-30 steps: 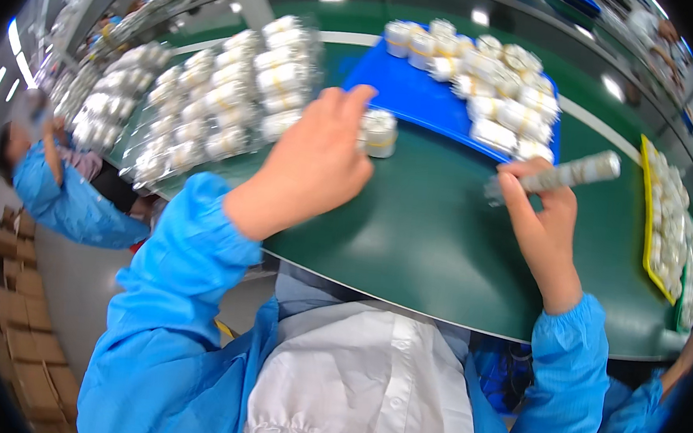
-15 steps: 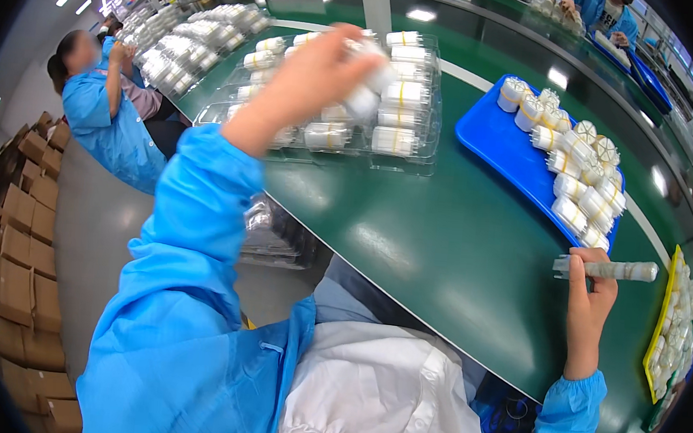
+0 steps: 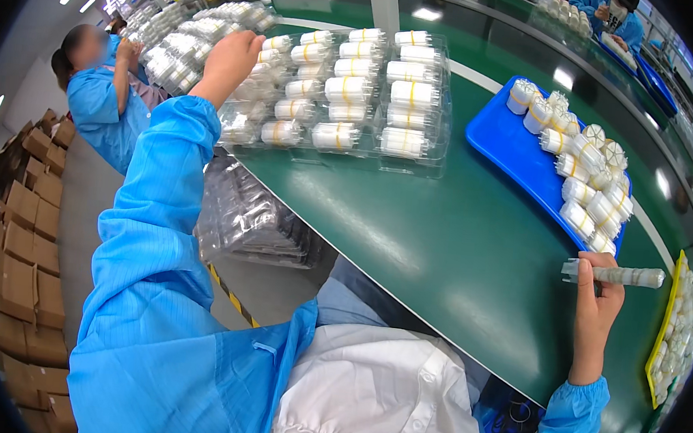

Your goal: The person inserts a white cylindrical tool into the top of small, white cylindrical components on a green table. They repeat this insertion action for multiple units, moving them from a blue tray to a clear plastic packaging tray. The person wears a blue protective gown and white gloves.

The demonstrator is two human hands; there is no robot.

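My left hand [image 3: 232,61] is at the left side of a clear plastic tray [image 3: 437,154]. Its fingers are bent closed, and what they hold, if anything, is hidden behind the hand. Rows of short white cylindrical bundles with yellow bands [image 3: 336,135] lie in the tray. Low on the right, my right hand [image 3: 598,301] pinches a slim translucent tube [image 3: 627,276] between thumb and fingers. The tube lies level, with a clear notched end pointing left. Just beyond this hand, a blue tray [image 3: 495,143] carries a heap of similar banded white bundles [image 3: 594,175].
The green table [image 3: 394,228] slants across the view. A yellow tray [image 3: 662,339] of white pieces stands at the right edge. Filled clear trays [image 3: 175,61] continue at the far left, near a seated co-worker [image 3: 99,99]. Stacked empty clear trays [image 3: 253,217] sit below the table edge.
My left hand has moved left, from above the middle of the clear tray to its left side. The white bundle seen in it before no longer shows. My right hand keeps holding the tube.
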